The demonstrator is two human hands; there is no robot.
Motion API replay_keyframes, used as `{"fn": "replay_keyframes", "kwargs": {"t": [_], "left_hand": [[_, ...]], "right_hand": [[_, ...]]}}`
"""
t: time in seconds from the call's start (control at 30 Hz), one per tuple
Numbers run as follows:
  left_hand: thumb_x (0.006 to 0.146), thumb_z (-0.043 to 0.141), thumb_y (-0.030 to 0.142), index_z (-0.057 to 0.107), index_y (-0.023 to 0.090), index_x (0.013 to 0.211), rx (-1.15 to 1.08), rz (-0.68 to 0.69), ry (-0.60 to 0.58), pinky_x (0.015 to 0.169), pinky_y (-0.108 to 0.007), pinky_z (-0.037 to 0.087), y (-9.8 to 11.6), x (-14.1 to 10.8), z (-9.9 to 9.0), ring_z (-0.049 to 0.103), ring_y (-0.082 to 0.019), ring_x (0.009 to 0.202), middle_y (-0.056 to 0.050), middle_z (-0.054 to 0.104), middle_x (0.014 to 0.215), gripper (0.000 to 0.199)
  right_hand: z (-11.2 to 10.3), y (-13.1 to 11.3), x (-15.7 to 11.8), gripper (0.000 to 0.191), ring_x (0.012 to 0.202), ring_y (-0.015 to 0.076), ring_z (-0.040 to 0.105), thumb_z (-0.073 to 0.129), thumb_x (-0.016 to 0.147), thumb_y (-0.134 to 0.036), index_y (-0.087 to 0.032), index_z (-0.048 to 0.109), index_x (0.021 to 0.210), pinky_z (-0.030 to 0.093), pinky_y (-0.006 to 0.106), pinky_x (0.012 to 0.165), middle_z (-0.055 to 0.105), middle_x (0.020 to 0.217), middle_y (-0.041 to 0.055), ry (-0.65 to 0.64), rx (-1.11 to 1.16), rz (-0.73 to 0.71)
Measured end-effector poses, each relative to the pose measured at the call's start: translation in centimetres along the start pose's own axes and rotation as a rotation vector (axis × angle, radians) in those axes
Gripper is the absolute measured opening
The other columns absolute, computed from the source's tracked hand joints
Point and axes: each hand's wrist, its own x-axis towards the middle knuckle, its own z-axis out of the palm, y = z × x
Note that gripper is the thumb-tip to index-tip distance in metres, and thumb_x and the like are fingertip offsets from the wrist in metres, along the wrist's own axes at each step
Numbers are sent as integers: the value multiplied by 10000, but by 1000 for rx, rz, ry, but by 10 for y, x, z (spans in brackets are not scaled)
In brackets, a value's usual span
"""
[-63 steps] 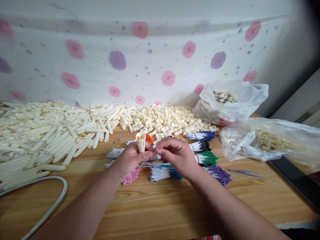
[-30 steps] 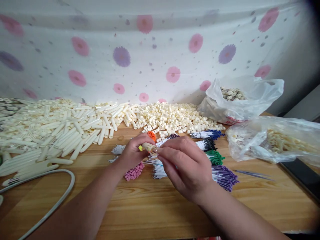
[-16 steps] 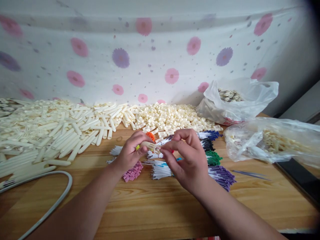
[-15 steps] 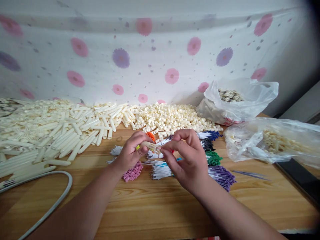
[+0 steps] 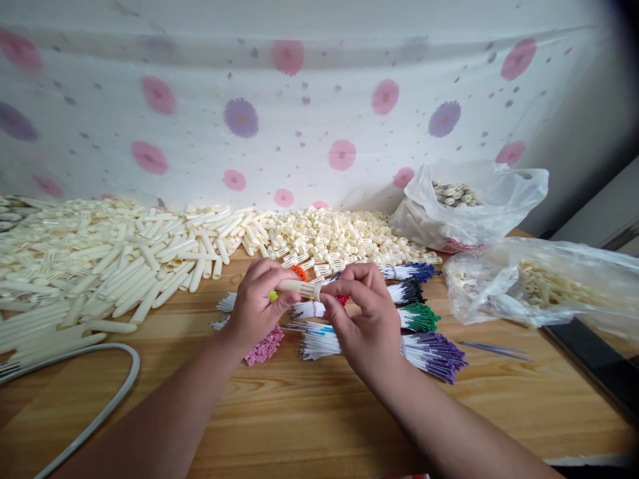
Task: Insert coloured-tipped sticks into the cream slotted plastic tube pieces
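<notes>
A cream plastic pen barrel [image 5: 293, 287] with slots near its right end lies level between my two hands, above the table. My left hand [image 5: 260, 301] wraps round the barrel's left part, thumb and fingers closed. My right hand [image 5: 367, 316] pinches the ringed right end with thumb and forefinger; whether a thin refill is also in that pinch is hidden. Beneath and around my hands lie bundles of white-stemmed pen refills with coloured tips: pink [image 5: 265, 344], purple [image 5: 439, 354], green [image 5: 422, 317], black [image 5: 414, 291], blue [image 5: 417, 271] and orange [image 5: 299, 272].
Cream barrels [image 5: 144, 273] are heaped at the left, short slotted parts [image 5: 329, 236] at the back middle. Two plastic bags [image 5: 479, 213] of parts stand at the right, near tweezers [image 5: 494, 350] and a dark flat object [image 5: 589, 366]. A white cable [image 5: 132, 372] curves at the front left.
The barrel has turned more level, its slotted end now facing right. My right fingers have closed in from just beside that end onto its ring. The view has shifted slightly.
</notes>
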Motion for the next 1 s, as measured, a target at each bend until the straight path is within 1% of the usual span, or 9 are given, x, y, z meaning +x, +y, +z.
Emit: {"fn": "replay_keyframes", "kwargs": {"t": [0.2,0.33,0.4,0.5,0.57,0.67,0.73,0.87,1.0], "left_hand": [[841,513,520,654,191,886,117,-31,48,755,-350,427,-3,0,-3,526,-210,829,-59,570,835,361],[826,547,508,652,188,860,118,-40,62,769,-351,418,-6,0,-2,524,-215,839,-58,576,833,338],[826,543,516,637,181,823,75,-115,59,752,-337,414,-7,0,0,522,-210,830,-54,575,821,348],[849,475,549,580,173,798,-123,-342,48,669,-293,414,-11,-1,4,514,-175,734,-27,560,766,393],[826,497,568,542,176,805,-279,-478,37,614,-263,405,-15,-2,7,496,-149,657,0,542,712,395],[750,626,511,516,182,754,-372,-583,24,596,-246,401,-18,-2,12,478,-126,603,30,520,651,347],[736,654,446,528,179,716,-366,-621,22,613,-255,416,-19,-3,14,492,-130,606,29,539,644,296],[741,636,404,627,166,766,-350,-651,-24,670,-294,463,-18,-4,18,570,-175,681,-13,646,719,240],[732,639,442,691,161,896,-360,-634,-123,767,-350,486,-17,-5,20,625,-239,823,-53,714,863,330]], "right_hand": [[12,7,-10,158,794,149,525,569,838,-181,-206,703,918,479,302,672,523,830,30,-19,237,172],[15,17,-12,149,829,151,551,597,816,-236,-214,716,904,487,316,711,558,854,30,-42,425,320],[9,24,-4,137,829,150,562,607,805,-259,-213,715,876,484,324,736,580,847,26,-7,418,344],[-8,39,15,161,791,144,576,594,807,-272,-191,694,905,475,308,721,626,875,39,29,207,348],[-16,50,30,150,743,140,589,587,799,-243,-171,690,882,465,276,677,659,864,48,-128,-23,349],[-17,68,47,177,737,140,611,537,810,-185,-191,702,873,442,238,660,695,838,38,-627,-438,243],[-11,82,54,214,791,156,623,521,805,-157,-209,713,882,431,235,684,706,887,45,-858,-646,169],[1,108,63,217,874,194,621,555,773,-165,-231,721,896,418,242,694,696,973,52,-986,-802,133],[4,122,66,233,887,196,612,572,762,-203,-248,695,954,407,232,662,676,1010,45,-1063,-887,83]]}}
